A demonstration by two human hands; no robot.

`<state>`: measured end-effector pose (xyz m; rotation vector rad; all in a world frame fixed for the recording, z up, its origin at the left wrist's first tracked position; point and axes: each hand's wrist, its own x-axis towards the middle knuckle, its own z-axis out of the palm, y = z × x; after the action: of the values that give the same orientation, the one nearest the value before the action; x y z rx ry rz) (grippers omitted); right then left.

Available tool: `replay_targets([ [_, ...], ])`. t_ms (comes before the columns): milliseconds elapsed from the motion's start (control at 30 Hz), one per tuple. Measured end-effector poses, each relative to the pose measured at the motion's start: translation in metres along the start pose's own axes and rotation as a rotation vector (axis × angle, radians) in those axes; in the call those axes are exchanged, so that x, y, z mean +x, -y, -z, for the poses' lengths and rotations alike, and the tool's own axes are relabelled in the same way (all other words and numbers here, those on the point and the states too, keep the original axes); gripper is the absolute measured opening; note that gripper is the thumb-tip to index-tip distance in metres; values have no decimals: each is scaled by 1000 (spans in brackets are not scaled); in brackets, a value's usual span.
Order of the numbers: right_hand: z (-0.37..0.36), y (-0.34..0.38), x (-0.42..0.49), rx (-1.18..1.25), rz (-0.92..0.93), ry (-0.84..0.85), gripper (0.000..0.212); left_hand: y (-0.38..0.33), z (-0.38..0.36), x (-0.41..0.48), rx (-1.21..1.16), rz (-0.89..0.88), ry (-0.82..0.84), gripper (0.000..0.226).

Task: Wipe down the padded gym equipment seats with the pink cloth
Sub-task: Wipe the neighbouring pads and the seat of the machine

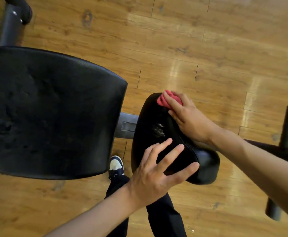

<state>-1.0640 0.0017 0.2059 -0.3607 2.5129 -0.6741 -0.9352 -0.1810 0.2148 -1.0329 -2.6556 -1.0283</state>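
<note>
Pink cloth, bunched small, sits at the far end of the small pad, pressed there under the right hand. That hand's fingers lie fairly straight and close together over the cloth, the fingertips pushing it onto the pad's upper rim; whether the thumb hooks under the fabric cannot be told. The left hand rests on the near end of the same pad, fingers spread wide and flat, thumb out along the pad's lower edge, steadying it and holding nothing.

From the head view, the only one there is, the work looks to be in the middle of the small pad. A pale, scuffed or damp-looking patch shows on its top between the two hands; it is not clear whether that is wear or a wipe mark. The cloth is at the far tip, so the near half under the left hand probably has not been covered yet.

The large pad on the left lies well apart from both hands. Its surface is dull and mottled, with no clear sign either way of having been wiped. I would judge it as possibly still to do.

Under the pads run grey frame bars over a wood floor, with the person's shoe beside the large pad.
</note>
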Motion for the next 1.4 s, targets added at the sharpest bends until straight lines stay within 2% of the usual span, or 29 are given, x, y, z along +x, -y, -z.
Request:
replay_targets([
  [100,6,-3,25,18,-7,13,49,-1,0,3,-3,18,-3,50],
  [233,15,8,84,-24,-196,107,36,1,3,7,-38,38,15,50],
  [300,12,11,75,-59,-136,60,33,4,6,6,-63,25,42,49],
  [400,3,18,19,-103,99,-95,36,6,9,3,-108,22,80,48],
  [467,4,10,5,-108,214,-58,39,6,10,4,-125,39,86,48],
  [533,10,4,28,-100,201,-5,35,6,11,6,-128,54,89,48],
  [633,11,9,80,-141,14,108,32,5,14,8,-112,58,105,48],
  [700,7,14,85,-198,-35,119,32,4,16,9,-107,56,112,46],
  [800,3,15,35,-192,173,-8,38,2,16,7,-119,74,99,45],
  [867,7,12,18,-183,255,-28,43,1,14,7,-131,89,95,45],
  [933,14,12,44,-185,157,18,37,0,14,6,-148,102,94,44],
  [1033,14,25,107,-200,-83,236,32,-1,17,8,-173,120,119,42],
  [1100,8,24,125,-247,-113,296,32,0,18,7,-167,103,136,41],
  [1167,10,21,112,-261,-24,273,31,3,17,7,-154,94,121,40],
  [1300,17,10,46,-230,233,96,31,-2,14,4,-154,101,92,43],
  [1400,13,9,78,-296,135,160,35,-6,11,3,-156,140,75,44],
])
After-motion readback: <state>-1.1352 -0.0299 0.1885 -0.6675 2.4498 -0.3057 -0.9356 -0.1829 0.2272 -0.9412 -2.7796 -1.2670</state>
